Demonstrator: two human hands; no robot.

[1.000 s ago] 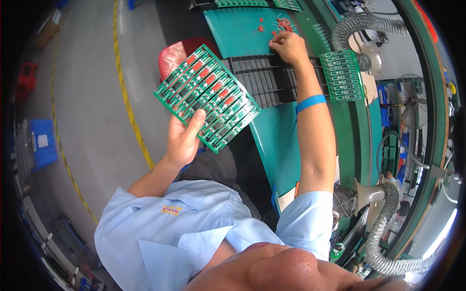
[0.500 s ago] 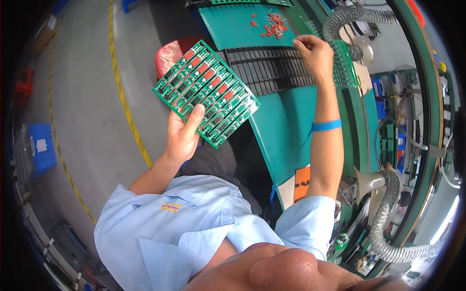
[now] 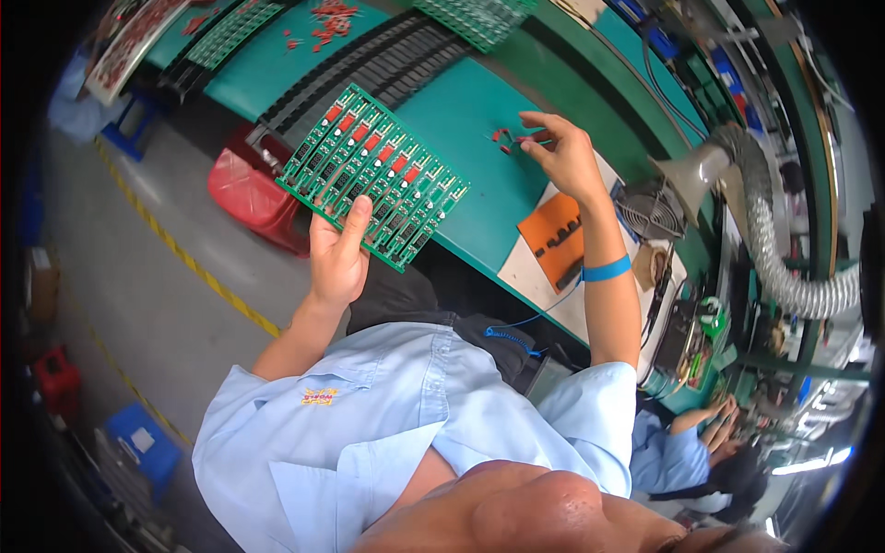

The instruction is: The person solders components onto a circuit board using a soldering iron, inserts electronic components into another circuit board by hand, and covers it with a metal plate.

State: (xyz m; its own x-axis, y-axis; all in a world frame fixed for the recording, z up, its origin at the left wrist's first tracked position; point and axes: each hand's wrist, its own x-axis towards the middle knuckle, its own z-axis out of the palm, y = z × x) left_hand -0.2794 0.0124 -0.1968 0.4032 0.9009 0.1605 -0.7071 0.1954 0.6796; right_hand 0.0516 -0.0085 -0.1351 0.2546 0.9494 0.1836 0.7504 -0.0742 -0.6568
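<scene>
My left hand [image 3: 339, 253] grips a green circuit board panel [image 3: 385, 191] by its near edge, with the thumb on top. The panel is tilted above the table edge and has several narrow boards side by side. Most carry a red rectangular part near the far end; those toward the right do not. Over the table, my right hand [image 3: 564, 157] has thumb and forefinger apart, beside a few small red components with wire leads [image 3: 501, 138]. One red bit lies close to the fingertips; whether they touch it is unclear. A blue band circles my right wrist.
Behind the panel lies a black slotted rack [image 3: 369, 78] on the green table [image 3: 461, 106], with a pile of red components [image 3: 334, 23] beyond. An orange sheet [image 3: 553, 241], a fan [image 3: 651, 210] and a flexible duct [image 3: 761, 212] stand right. A red stool [image 3: 249, 198] is left.
My right hand has moved along the table from beside the black rack to the few loose red components, and its fingers have spread. The view has turned; my left hand still holds the panel.
</scene>
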